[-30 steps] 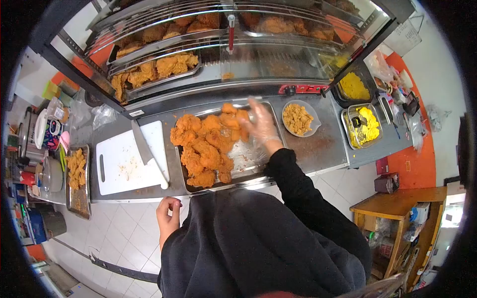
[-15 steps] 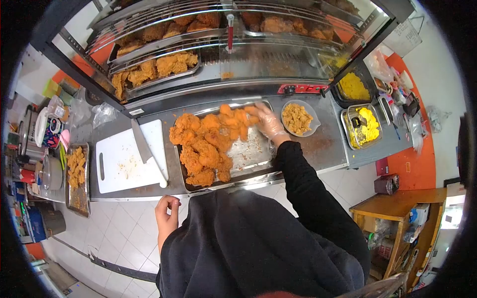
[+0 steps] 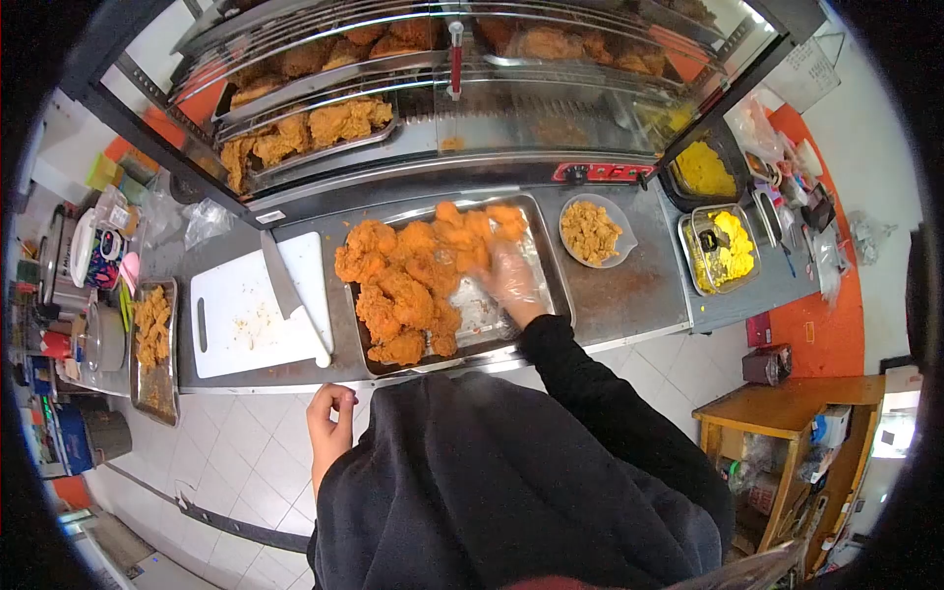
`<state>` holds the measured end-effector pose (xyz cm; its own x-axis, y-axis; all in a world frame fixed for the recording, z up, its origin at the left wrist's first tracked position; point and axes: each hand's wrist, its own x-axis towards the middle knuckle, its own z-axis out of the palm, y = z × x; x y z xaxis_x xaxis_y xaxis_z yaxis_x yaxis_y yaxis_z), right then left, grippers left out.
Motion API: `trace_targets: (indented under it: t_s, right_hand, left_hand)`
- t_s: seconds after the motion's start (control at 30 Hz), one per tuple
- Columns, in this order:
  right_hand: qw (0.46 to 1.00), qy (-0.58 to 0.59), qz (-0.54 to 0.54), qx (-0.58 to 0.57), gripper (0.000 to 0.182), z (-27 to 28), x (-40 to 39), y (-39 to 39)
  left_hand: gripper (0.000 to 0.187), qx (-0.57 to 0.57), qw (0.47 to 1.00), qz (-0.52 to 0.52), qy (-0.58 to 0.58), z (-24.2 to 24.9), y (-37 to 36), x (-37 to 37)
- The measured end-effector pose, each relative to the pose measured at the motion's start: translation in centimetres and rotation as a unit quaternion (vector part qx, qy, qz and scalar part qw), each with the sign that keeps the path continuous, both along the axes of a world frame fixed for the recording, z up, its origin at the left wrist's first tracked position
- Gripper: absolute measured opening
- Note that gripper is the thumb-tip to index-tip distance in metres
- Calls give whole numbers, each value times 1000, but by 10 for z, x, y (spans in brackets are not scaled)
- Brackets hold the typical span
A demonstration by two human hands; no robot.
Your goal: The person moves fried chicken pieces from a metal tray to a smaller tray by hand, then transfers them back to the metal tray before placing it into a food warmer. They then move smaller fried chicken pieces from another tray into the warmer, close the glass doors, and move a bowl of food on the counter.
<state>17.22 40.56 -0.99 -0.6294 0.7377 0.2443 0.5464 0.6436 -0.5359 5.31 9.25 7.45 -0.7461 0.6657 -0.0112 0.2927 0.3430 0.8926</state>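
A clear plastic glove covers my right hand (image 3: 513, 279), which reaches over the metal tray (image 3: 553, 251). Its blurred fingertips are right at the edge of the fried chicken (image 3: 403, 295), a pile of large pieces with smaller orange ones at the back. Whether those fingers grip a piece I cannot tell. Crumbs and grease coat the bare metal beneath the hand. My left hand (image 3: 329, 423) is ungloved, with fingers curled in and nothing seen in them, just below the counter's front edge. Close to it lies a white cutting board (image 3: 221, 334) with a knife (image 3: 283, 285) across its right side.
A glass warming cabinet (image 3: 413, 167) with trays of chicken stands behind. Right of the tray sit a bowl of small fried pieces (image 3: 590, 234) and a container of yellow food (image 3: 728, 251). Another metal tray (image 3: 154, 388) overhangs the counter's front edge at left.
My right hand has drawn back from the rear of the tray, toward me and slightly left. The tray's right side has shifted slightly right. My left hand stays in place.
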Motion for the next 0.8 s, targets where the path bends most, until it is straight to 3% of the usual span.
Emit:
trace_targets:
  t_s: [0.23,0.3,0.53,0.63,0.7,0.73,0.8]
  right_hand:
    - [998,58,-14,-27,18,-35,-9,5]
    - [996,26,-31,-77,25,-29,-10,0]
    - [994,45,-13,-95,29,0,7,-19]
    - [991,24,25,-133,39,18,0,-39]
    - [984,86,134,-84,55,36,-10,-54]
    - [984,86,132,-83,55,39,-15,-60]
    - [969,53,242,-27,66,44,-25,-71]
  left_hand:
    - [11,8,1000,10,-5,-2,-1,-3]
    - [11,4,1000,6,-4,-5,-2,-5]
    - [12,2,1000,3,5,-7,-3,-8]
    - [11,6,1000,-1,9,-6,1,-9]
    - [11,6,1000,-15,19,-4,4,-10]
    - [10,5,999,-27,29,-3,4,-10]
    - [12,2,999,-35,24,-4,4,-10]
